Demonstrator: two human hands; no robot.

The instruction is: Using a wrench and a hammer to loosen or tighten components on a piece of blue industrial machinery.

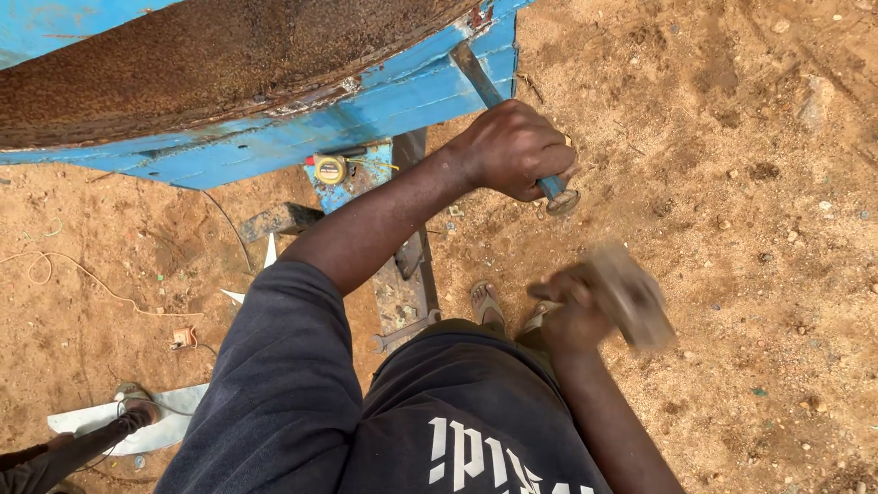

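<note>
Beside a blue-painted wooden hull (274,137) propped over sandy ground (750,183), a person looks down at their own two hands at work. One left hand (514,151) is wrapped in a closed fist round the blue handle of a chisel (498,110), whose flat metal blade slants up and away so that its tip meets the blue planking near the hull's corner. Holding it low on the handle leaves the round butt end (562,201) bare below the fist, where a blow can land.

One right hand (569,316) is drawn back near the person's waist, its fingers closed on the shaft of a hammer or mallet (631,297). The head is smeared by motion blur, so its exact kind is hard to tell; it looks blocky and brownish. It hangs below and to the right of the chisel's butt, apart from it.

Above the blue planks runs a broad band of rusty brown, rough-surfaced material (201,64). One yellow tape measure (330,169) rests on a small blue ledge just under the hull, close at hand. One sandalled foot (487,304) shows between the arms, beside a grey metal bracket (407,293) lying on the sand. A thin pale cord (82,274) wanders across the ground at left. Another person's dark sleeve (73,453) reaches in at the lower left corner, over a pale flat panel (174,407).
</note>
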